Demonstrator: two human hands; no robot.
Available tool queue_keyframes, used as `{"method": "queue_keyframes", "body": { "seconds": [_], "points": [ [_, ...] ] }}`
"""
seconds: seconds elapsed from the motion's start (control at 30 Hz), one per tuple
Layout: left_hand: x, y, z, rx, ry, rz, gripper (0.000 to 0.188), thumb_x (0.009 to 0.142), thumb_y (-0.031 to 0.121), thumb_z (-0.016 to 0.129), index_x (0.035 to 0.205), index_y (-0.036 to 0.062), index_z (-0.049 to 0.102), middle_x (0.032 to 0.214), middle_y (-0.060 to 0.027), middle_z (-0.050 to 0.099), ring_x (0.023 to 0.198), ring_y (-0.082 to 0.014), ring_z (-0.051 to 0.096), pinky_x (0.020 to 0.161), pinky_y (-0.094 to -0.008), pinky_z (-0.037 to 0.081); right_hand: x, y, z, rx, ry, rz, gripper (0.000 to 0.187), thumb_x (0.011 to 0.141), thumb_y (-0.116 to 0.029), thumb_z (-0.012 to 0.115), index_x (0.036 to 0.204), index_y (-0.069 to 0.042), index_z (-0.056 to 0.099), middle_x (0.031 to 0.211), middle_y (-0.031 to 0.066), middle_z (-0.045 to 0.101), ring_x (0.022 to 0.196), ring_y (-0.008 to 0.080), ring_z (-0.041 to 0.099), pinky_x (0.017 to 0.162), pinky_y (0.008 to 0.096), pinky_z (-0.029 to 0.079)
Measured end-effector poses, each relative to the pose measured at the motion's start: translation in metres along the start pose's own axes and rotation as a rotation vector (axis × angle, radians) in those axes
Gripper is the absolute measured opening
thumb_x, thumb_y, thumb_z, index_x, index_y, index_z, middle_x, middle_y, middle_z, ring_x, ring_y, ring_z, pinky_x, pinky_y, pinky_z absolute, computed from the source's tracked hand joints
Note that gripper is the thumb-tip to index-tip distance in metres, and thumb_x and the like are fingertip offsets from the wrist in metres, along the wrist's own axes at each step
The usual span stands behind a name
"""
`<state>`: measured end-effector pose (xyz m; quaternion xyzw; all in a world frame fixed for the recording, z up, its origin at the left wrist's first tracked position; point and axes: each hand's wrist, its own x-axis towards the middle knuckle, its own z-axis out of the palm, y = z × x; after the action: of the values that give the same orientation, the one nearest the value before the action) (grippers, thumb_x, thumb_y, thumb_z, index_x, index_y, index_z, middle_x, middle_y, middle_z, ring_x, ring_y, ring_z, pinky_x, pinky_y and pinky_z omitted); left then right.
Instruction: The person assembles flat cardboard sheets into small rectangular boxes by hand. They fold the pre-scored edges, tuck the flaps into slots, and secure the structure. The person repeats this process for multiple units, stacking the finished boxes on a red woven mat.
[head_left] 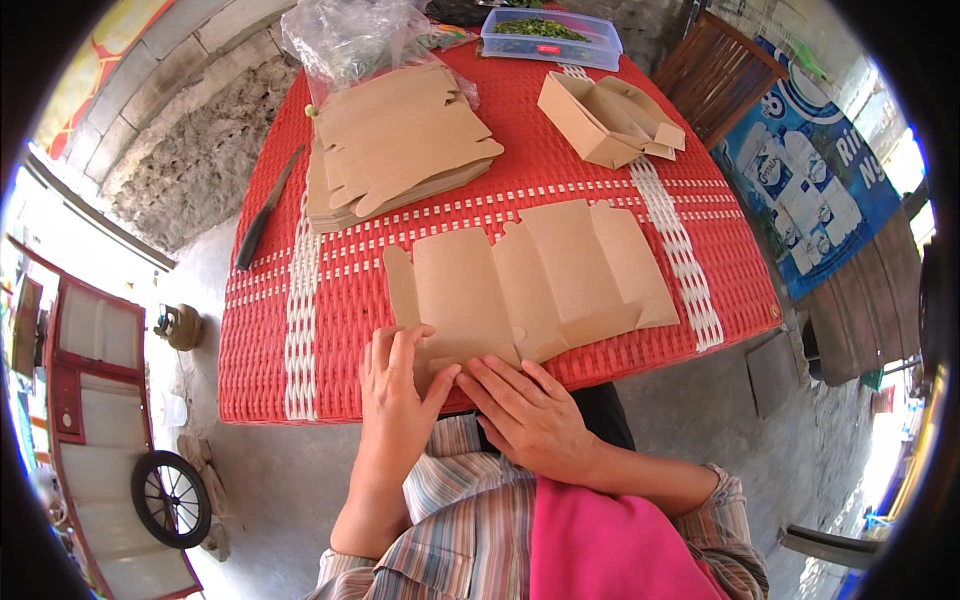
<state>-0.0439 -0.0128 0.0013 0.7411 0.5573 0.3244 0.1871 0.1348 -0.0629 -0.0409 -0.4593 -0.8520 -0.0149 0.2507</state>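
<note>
While a person's left hand (pixel 397 385) curves over the near left corner of an unfolded cardboard carton (pixel 540 285), thumb and fingers parted, the right hand (pixel 535 420) rests fingers outstretched on its near flap, beside the front edge of a red woven bench (pixel 265 350). Bare weave flanks the carton; a cardboard stack (pixel 405 140) and an open box (pixel 598 120) limit room beyond. Hands hide part of the flap, and whether the left fingers pinch it cannot be told. A clear plastic bag (pixel 350 38), contents indistinct, is cropped above.
</note>
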Motion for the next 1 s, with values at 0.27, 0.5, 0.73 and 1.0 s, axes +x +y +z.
{"method": "queue_keyframes", "body": {
  "seconds": [0.27,0.5,0.73,1.0],
  "points": [
    [0.000,-0.004,-0.011,0.171,-0.101,0.047,0.049,0.081,0.017,0.073,0.126,0.0114,0.053,0.126,-0.0103,0.051,0.118,-0.0293,0.049,0.101,-0.0412,0.033,0.003,0.002,-0.006,-0.120,0.046,-0.036,0.048,0.082,-0.018,0.067,0.130,-0.012,0.062,0.135,0.0014,0.056,0.127,0.0124,0.051,0.117,0.0448,0.023],
    [-0.003,-0.004,-0.018,0.166,-0.061,0.034,0.049,0.081,0.013,0.072,0.127,0.0121,0.055,0.128,-0.0113,0.051,0.119,-0.0317,0.048,0.102,-0.0441,0.033,0.000,0.014,-0.011,-0.062,0.085,-0.036,0.040,0.083,-0.017,0.066,0.123,-0.009,0.066,0.121,0.0021,0.062,0.118,0.0137,0.058,0.115,0.0494,0.025],
    [-0.013,-0.044,-0.042,-0.093,-0.211,0.145,0.031,0.079,0.005,0.070,0.109,0.0067,0.068,0.128,-0.0108,0.061,0.123,-0.0320,0.054,0.107,-0.0472,0.036,-0.001,0.017,-0.010,0.017,0.101,-0.011,0.040,0.084,-0.016,0.066,0.124,-0.011,0.064,0.118,0.0019,0.062,0.116,0.0138,0.059,0.117,0.0502,0.022],
    [-0.020,-0.037,-0.044,-0.008,-0.151,0.245,0.025,0.075,0.011,0.076,0.099,0.0066,0.073,0.117,-0.0071,0.068,0.120,-0.0277,0.058,0.106,-0.0457,0.037,-0.003,0.015,-0.006,0.002,0.136,0.015,0.039,0.085,-0.018,0.065,0.124,-0.012,0.064,0.118,0.0014,0.063,0.113,0.0134,0.060,0.117,0.0495,0.021]
  ]
}}
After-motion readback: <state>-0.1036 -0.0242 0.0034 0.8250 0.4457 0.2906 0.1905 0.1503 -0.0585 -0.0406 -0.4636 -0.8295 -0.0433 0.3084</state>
